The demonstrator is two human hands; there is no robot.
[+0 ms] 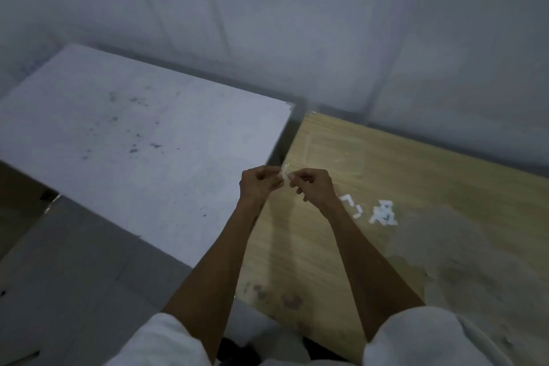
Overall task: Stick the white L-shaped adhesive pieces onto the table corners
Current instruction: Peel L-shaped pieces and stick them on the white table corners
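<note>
My left hand (259, 184) and right hand (312, 187) pinch one small white adhesive piece (284, 172). More white L-shaped pieces (383, 213) lie right of it on the wood-grain table (416, 175). White speckled table (133, 134) left.

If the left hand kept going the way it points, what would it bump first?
The left hand pinches the white piece; just past it, likely the right hand, though depth is unclear.

We find open surface across the white table (118, 134) and most of the wooden table (430, 175), which a narrow gap (282, 145) parts. The wall (297, 24) closes both far edges; the left hand (258, 184) and right hand (313, 189), pinching a white piece (285, 172), hang over the gap, with loose L-shaped pieces (383, 214) lying just right of them.
</note>
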